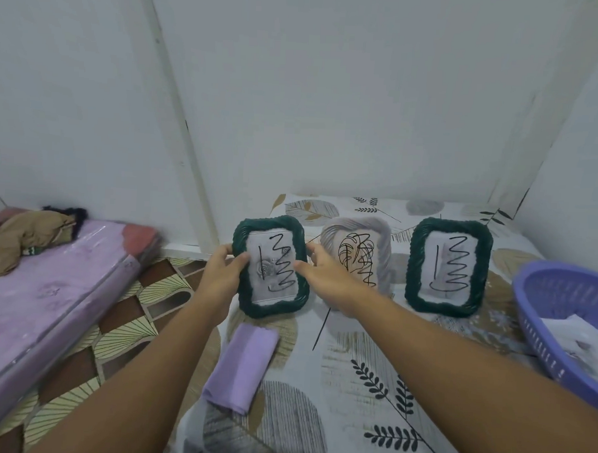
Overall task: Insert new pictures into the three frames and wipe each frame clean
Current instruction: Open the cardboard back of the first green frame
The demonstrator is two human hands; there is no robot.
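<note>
Three picture frames stand in a row on the leaf-patterned sheet point(353, 359). The left dark green frame point(270, 307) holds a scribbled picture; my left hand point(220, 274) grips its left edge and my right hand point(326, 275) grips its right edge, thumbs on the front. Partly behind my right hand stands the grey middle frame point(376, 233), with a scribbled leaf picture. A second dark green frame point(446, 306) stands to the right, apart from both hands. A folded purple cloth point(240, 367) lies on the sheet just in front of the held frame.
A purple plastic basket point(561, 306) with white paper or cloth inside sits at the right edge. To the left a plastic-wrapped mattress point(47, 301) carries bundled brown clothes point(23, 238). Patterned floor point(125, 325) lies between. White walls close in behind and on the right.
</note>
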